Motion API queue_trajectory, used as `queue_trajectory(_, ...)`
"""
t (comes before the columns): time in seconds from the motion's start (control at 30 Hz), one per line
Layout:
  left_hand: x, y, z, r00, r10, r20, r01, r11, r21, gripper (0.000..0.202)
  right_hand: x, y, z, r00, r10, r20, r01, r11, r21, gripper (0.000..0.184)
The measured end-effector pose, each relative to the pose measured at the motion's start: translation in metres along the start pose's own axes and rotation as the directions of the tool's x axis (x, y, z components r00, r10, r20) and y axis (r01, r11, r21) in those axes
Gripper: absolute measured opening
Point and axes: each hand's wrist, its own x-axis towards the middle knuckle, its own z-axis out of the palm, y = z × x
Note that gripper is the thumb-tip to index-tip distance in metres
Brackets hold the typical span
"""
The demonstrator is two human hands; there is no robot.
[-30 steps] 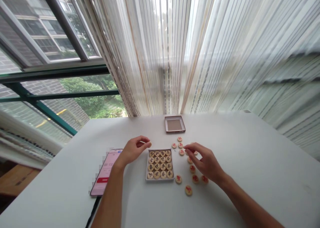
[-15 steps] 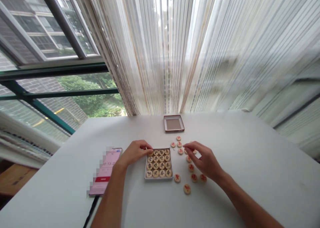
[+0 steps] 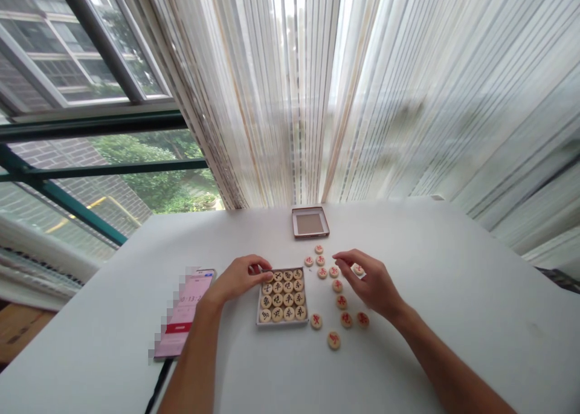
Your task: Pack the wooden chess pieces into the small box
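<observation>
A shallow square box (image 3: 283, 324) holds rows of round wooden xiangqi pieces with black characters. My left hand (image 3: 242, 277) pinches its far left corner, the thumb over the corner piece. Loose pieces with red characters lie scattered to the right of the box, among them a piece (image 3: 334, 340) close to me and another (image 3: 319, 249) farther off. Above the right part of this scatter is my right hand (image 3: 369, 281), thumb and forefinger brought together. Whatever may be between those fingertips is hidden. A red-marked piece (image 3: 358, 269) shows partly behind this hand.
The box lid (image 3: 310, 222) lies inside up near the table's far edge. A phone (image 3: 185, 317) with a pink screen and a black cable (image 3: 159, 385) lies left of my left forearm. String curtains (image 3: 290, 100) hang behind the white table (image 3: 471, 293).
My right hand has shifted slightly, uncovering more of the red pieces near its fingers. My left hand stays at the box corner. The whole view has moved a little.
</observation>
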Motion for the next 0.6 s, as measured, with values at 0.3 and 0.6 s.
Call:
queue_trajectory(0.3,0.0,0.0007,-0.0019,1.0,0.003,-0.002,-0.003,1.0,-0.006,0.034,0.0007,0.004,-0.0015,0.999,0.024,-0.021,-0.023,0.999,0.037,0.019)
queue_trajectory(0.6,-0.0005,0.0001,0.0,1.0,-0.019,0.017,0.019,1.0,-0.002,0.042,0.0027,0.0067,-0.0029,0.999,0.027,-0.046,-0.027,1.0,0.004,0.019)
